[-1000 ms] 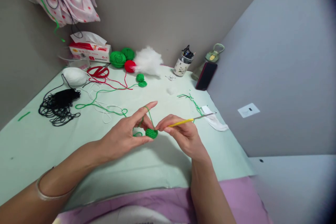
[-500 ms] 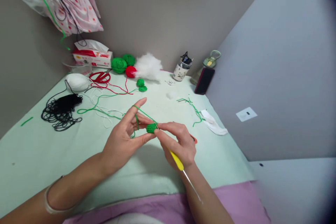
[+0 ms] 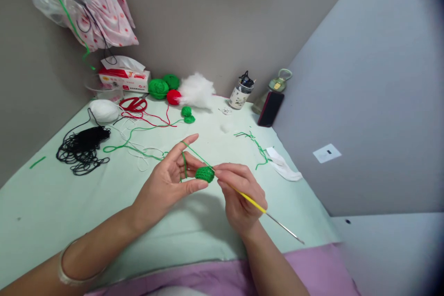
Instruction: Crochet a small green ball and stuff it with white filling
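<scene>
Between the thumb and fingers of my left hand [image 3: 169,171] sits a small green crochet piece [image 3: 204,174]. Green yarn [image 3: 196,151] loops over my raised left index finger and runs tight down to the piece. My right hand [image 3: 244,194] pinches a crochet hook [image 3: 255,203] with a yellow grip, its bare metal end pointing down to the right. The hook's working tip is at the right edge of the green piece, mostly hidden by my fingertips. A looser green strand hangs across my left palm.
Black yarn [image 3: 85,143], a white yarn ball [image 3: 104,111] and red-handled scissors [image 3: 134,104] lie to the left. Behind are green balls [image 3: 158,89], a red ball [image 3: 173,97], white stuffing [image 3: 197,91] and a tissue box [image 3: 125,78]. A jar [image 3: 240,95] and phone [image 3: 271,108] stand at back right.
My right hand has shifted slightly right and turned, so the hook's free end has swung outward to the right. The crochet piece has tilted a little in my left hand.
</scene>
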A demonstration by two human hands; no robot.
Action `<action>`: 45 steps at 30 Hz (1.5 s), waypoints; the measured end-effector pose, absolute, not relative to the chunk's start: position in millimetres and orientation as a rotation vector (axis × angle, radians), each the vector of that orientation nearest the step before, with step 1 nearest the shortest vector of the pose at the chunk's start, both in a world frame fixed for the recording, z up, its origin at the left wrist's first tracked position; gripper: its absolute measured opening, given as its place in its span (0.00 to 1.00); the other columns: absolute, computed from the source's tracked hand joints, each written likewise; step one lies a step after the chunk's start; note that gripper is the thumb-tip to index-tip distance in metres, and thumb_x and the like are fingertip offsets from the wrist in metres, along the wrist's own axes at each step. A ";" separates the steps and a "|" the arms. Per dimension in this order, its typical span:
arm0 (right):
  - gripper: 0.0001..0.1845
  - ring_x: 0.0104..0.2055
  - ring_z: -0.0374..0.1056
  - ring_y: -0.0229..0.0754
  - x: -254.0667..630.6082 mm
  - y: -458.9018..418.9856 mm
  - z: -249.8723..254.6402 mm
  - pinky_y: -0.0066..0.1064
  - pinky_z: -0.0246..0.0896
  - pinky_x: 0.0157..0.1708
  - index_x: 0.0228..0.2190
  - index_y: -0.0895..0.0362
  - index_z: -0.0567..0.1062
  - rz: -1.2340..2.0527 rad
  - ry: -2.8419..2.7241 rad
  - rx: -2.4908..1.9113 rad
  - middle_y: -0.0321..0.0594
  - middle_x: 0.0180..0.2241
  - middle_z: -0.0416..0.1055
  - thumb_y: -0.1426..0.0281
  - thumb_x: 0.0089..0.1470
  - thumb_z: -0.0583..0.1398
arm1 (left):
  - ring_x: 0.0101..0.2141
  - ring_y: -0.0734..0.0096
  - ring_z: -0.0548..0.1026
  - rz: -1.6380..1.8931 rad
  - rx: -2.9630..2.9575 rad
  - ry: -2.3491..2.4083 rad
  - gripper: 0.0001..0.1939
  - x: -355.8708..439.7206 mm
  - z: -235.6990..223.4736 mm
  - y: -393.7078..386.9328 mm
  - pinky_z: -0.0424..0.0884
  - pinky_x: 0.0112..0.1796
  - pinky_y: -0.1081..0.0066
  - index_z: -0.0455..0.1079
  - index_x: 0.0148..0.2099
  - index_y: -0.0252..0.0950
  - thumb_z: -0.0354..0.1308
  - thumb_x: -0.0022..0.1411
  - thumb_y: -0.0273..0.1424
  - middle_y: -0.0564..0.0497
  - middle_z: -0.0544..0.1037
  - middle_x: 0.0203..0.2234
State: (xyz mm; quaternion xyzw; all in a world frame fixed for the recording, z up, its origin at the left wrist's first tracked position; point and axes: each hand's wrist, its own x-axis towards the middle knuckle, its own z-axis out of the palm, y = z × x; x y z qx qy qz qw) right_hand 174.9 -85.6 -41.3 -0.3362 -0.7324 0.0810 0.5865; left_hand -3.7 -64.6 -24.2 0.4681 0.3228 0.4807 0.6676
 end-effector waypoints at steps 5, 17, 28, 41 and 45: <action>0.21 0.40 0.77 0.44 174.9 -87.6 -40.8 0.37 0.75 0.35 0.49 0.45 0.79 0.235 -1.693 -0.792 0.42 0.41 0.80 0.80 0.61 0.60 | 0.42 0.66 0.76 1.159 1.140 0.772 0.45 -2.0 -27.0 -66.4 0.73 0.50 0.63 0.58 0.70 0.42 0.73 0.53 0.28 0.55 0.75 0.35; 0.10 0.36 0.75 0.44 172.4 -83.4 -35.3 0.40 0.73 0.36 0.40 0.50 0.82 0.607 -1.417 -0.790 0.40 0.34 0.80 0.72 0.64 0.60 | 0.42 0.66 0.75 1.107 1.178 0.752 0.41 -6.2 -28.2 -65.1 0.74 0.46 0.65 0.58 0.69 0.46 0.71 0.58 0.30 0.54 0.73 0.38; 0.09 0.29 0.78 0.36 180.2 -68.2 -34.9 0.26 0.76 0.30 0.33 0.53 0.81 1.350 -1.037 -0.683 0.37 0.32 0.81 0.61 0.59 0.66 | 0.39 0.73 0.74 0.963 1.048 0.513 0.32 -12.9 -33.5 -59.7 0.70 0.37 0.75 0.67 0.65 0.52 0.68 0.62 0.29 0.53 0.72 0.40; 0.19 0.44 0.79 0.44 170.3 -84.4 -46.7 0.35 0.79 0.40 0.46 0.48 0.82 0.322 -1.662 -0.782 0.44 0.46 0.82 0.80 0.60 0.62 | 0.44 0.72 0.73 1.097 1.002 0.794 0.26 -5.3 -30.2 -63.6 0.68 0.44 0.74 0.67 0.62 0.46 0.67 0.63 0.31 0.55 0.73 0.42; 0.10 0.41 0.80 0.42 170.2 -78.2 -43.6 0.32 0.79 0.36 0.41 0.50 0.83 0.786 -1.322 -0.820 0.40 0.40 0.83 0.72 0.64 0.61 | 0.41 0.71 0.73 1.011 0.902 0.700 0.27 -4.5 -28.2 -62.2 0.68 0.42 0.73 0.69 0.61 0.45 0.68 0.61 0.31 0.54 0.72 0.40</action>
